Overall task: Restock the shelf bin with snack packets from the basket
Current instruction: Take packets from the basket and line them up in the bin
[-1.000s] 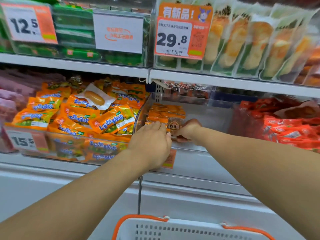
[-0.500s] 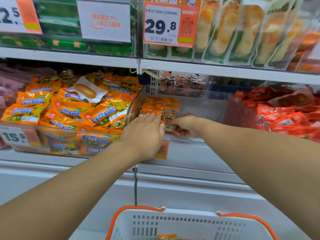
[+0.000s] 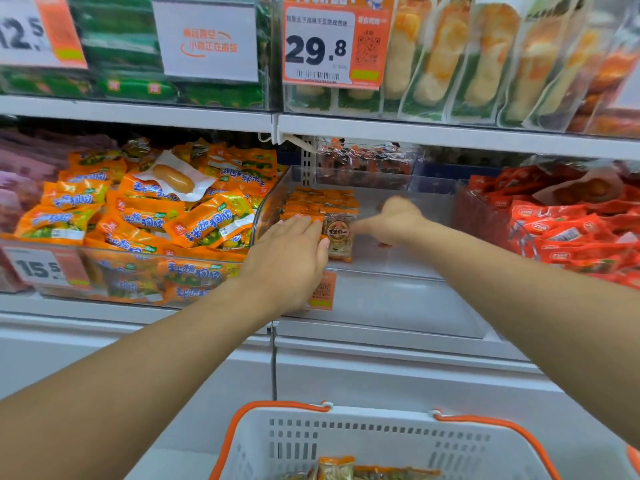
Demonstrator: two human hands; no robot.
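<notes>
A clear shelf bin (image 3: 398,270) on the middle shelf holds a row of orange snack packets (image 3: 320,202) at its left side. The front packet (image 3: 339,237), with a round brown label, stands upright. My left hand (image 3: 289,259) lies flat with straight fingers against the row's front left, touching that packet's edge. My right hand (image 3: 394,220) is blurred, just right of the packet, fingers reaching toward it without gripping. The white basket (image 3: 346,415) with orange handles sits below, with more packets (image 3: 336,467) inside.
A bin of orange and green packets (image 3: 156,216) is on the left, and red packets (image 3: 568,230) fill the bin on the right. Price tags (image 3: 332,43) hang from the upper shelf, which overhangs the bin. A white freezer top (image 3: 381,368) lies between shelf and basket.
My right hand has released the front packet and drawn back to the right. The left hand stays on the row. The view has tilted down, showing more of the basket.
</notes>
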